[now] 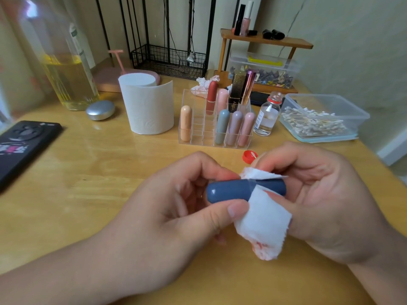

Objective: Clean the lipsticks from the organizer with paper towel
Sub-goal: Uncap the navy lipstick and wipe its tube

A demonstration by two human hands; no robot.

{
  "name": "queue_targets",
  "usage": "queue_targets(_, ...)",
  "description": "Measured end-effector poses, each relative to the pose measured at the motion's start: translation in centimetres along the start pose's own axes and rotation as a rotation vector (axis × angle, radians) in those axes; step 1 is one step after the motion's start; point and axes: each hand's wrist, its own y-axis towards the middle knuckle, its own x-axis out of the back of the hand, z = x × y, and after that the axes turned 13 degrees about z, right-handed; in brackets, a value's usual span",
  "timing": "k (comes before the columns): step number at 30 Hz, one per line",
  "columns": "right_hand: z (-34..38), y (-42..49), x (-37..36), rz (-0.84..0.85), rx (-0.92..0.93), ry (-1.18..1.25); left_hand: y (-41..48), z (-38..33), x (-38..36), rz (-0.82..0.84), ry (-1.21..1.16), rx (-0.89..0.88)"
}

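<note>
Low over the near part of the pale wooden table (88,172), the left hand (176,208) reaches in from the lower left with its fingers curled. Thumb on the near side and fingertips on the far side pinch the rounded end of a slate-blue lipstick (229,191), which lies level between the two hands, clear of the tabletop. A small piece of white paper towel (262,219), soft, frayed at the edges and smeared red at its lowest corner, wraps the right half of the tube. The right hand (326,201) grips it there, bent fingers and thumb pressing the towel against the smooth, capsule-shaped case.

Behind, from the left, a black phone (24,146) lies flat and a tall clear bottle (68,80) holds yellow liquid. A matte silver pebble-shaped case (100,110) sits beside it, and a white embossed roll (147,108) stands upright. Just right of the roll, the clear acrylic organizer (198,137), divided into square cells, holds upright matte lipsticks (222,126) in peach, red, pink, grey-green and mauve. A red cap (247,155) lies just in front. Further right stand a small uncapped glass bottle (266,117) and a clear plastic box (326,102) of cotton swabs.
</note>
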Motion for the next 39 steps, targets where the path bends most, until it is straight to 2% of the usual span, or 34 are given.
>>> queue_targets(8,0.0,-0.2,0.3,0.025,0.051,-0.108,0.2,0.2,0.9,0.07,0.256,0.115)
queue_targets(11,0.3,0.3,0.7,-0.059,0.119,-0.031,0.8,-0.3,1.5,-0.07,0.316,0.003)
queue_targets(13,0.6,0.5,0.9,-0.153,0.112,-0.07,1.3,-0.2,2.4,-0.235,0.21,-0.045)
queue_targets(15,0.4,0.5,1.0,-0.2,0.022,-0.243,2.0,0.0,3.4,-0.348,0.081,-0.049)
queue_targets(17,-0.3,0.5,0.7,-0.183,-0.149,-0.475,2.3,0.5,4.1,-0.409,0.083,-0.011)
queue_targets(20,-1.7,0.8,-0.2,-0.016,-0.338,-0.743,2.4,1.4,4.8,-0.448,0.183,0.052)
queue_targets(22,-2.2,1.1,-0.9,0.105,-0.425,-0.799,2.5,1.8,5.3,-0.457,0.234,0.109)
queue_targets(24,-2.3,1.3,-1.2,0.159,-0.492,-0.8,2.7,2.1,5.7,-0.43,0.241,0.189)
queue_targets(28,-1.8,1.2,-1.2,0.129,-0.536,-0.662,3.0,2.1,5.6,-0.361,0.106,0.274)
queue_targets(39,-2.3,1.4,-0.7,0.009,-0.594,-0.386,3.2,1.8,5.0,-0.191,-0.056,0.256)
